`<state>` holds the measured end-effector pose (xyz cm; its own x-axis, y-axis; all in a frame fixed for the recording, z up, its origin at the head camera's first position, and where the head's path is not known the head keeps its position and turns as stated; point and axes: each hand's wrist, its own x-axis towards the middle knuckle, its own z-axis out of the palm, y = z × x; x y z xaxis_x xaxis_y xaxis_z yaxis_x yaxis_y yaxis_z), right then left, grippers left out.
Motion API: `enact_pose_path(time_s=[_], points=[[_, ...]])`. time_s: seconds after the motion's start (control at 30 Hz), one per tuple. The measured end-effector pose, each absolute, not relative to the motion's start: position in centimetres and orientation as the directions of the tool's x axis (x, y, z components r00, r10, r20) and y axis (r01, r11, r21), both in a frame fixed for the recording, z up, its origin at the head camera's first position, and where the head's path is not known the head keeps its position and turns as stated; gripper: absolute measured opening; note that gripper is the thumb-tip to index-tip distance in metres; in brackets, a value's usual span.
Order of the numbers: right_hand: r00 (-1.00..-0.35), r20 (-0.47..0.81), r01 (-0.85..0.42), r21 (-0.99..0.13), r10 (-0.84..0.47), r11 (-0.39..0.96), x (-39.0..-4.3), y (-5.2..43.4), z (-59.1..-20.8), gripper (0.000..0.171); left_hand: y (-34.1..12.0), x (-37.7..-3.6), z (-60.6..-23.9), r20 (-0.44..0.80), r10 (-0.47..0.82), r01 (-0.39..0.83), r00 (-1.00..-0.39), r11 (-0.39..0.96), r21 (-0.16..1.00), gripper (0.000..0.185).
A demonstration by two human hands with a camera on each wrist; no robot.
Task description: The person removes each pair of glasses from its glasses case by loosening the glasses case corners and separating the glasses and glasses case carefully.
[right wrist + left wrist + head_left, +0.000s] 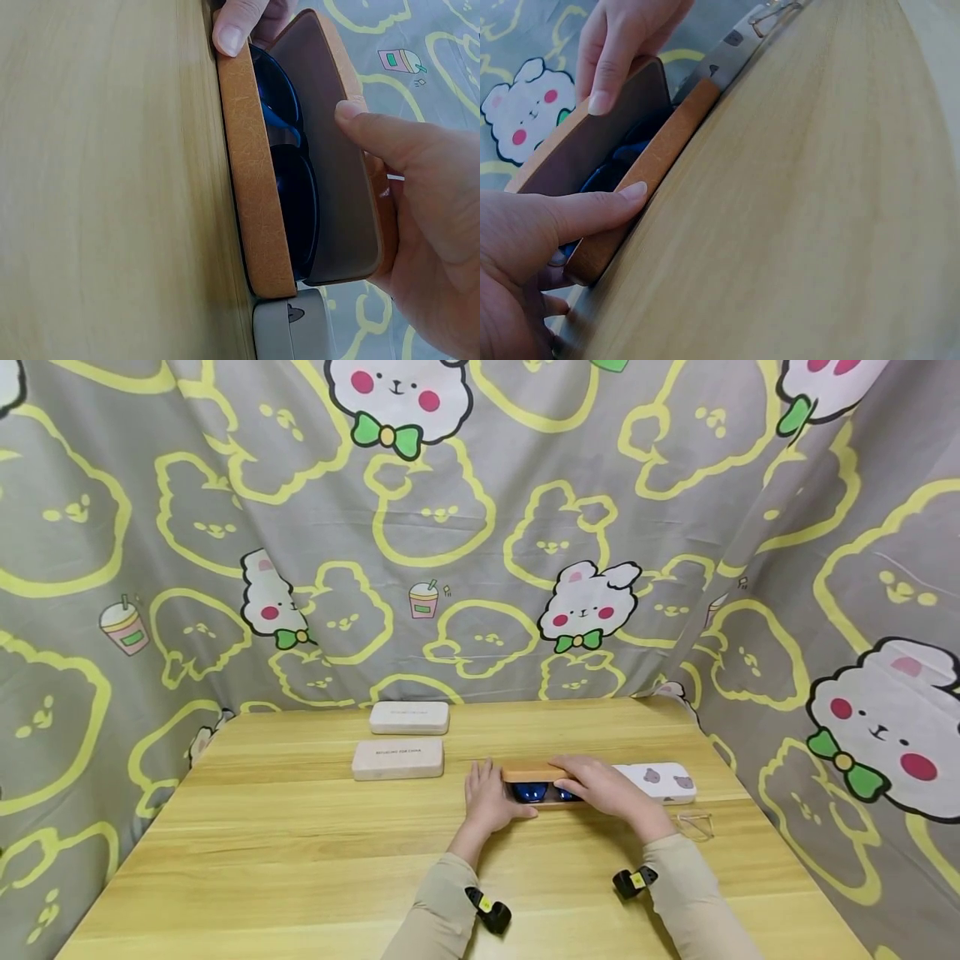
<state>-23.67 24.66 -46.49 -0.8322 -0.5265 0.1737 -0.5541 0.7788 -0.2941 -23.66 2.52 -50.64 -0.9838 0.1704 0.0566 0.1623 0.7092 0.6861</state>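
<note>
A brown glasses case (521,772) stands partly open on the table, its lid tilted up at the back. Inside lie sunglasses (289,180) with dark blue lenses. My left hand (489,802) grips the case's left end; in the left wrist view its thumb (604,214) lies on the front wall of the base. My right hand (603,789) holds the lid (341,172), with the thumb on the lid's edge and the other fingers behind, mostly hidden.
A white case with bear prints (656,782) lies right of the brown one, thin-framed eyeglasses (696,827) in front of it. Two pale cases, one white (408,718) and one pinkish (397,760), lie to the left. A patterned curtain (450,543) hangs behind the wooden table (300,860).
</note>
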Motion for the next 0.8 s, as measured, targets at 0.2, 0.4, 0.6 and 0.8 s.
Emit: enact_pose_path(time_s=[0.2,0.4,0.6,0.8], points=[[-0.83,0.184,-0.558,-0.283,-0.526,0.78,-23.74,24.68,-46.55,0.042,2.52,-23.68,-50.65,0.058,0.166,0.161,-0.984,0.714,0.682,0.102],[-0.834,0.243,-0.55,-0.289,-0.496,0.783,-23.85,24.7,-46.66,0.039,2.6,-23.78,-50.64,0.049,0.164,0.156,-0.985,0.735,0.66,0.103],[-0.843,0.272,-0.532,-0.292,-0.465,0.795,-24.01,24.6,-46.91,0.038,2.6,-23.77,-50.67,0.033,0.164,0.145,-0.986,0.737,0.66,0.104],[-0.856,0.271,-0.51,-0.296,-0.441,0.808,-24.02,24.4,-46.86,0.039,2.54,-23.86,-50.68,0.044,0.165,0.153,-0.985,0.742,0.653,0.103]])
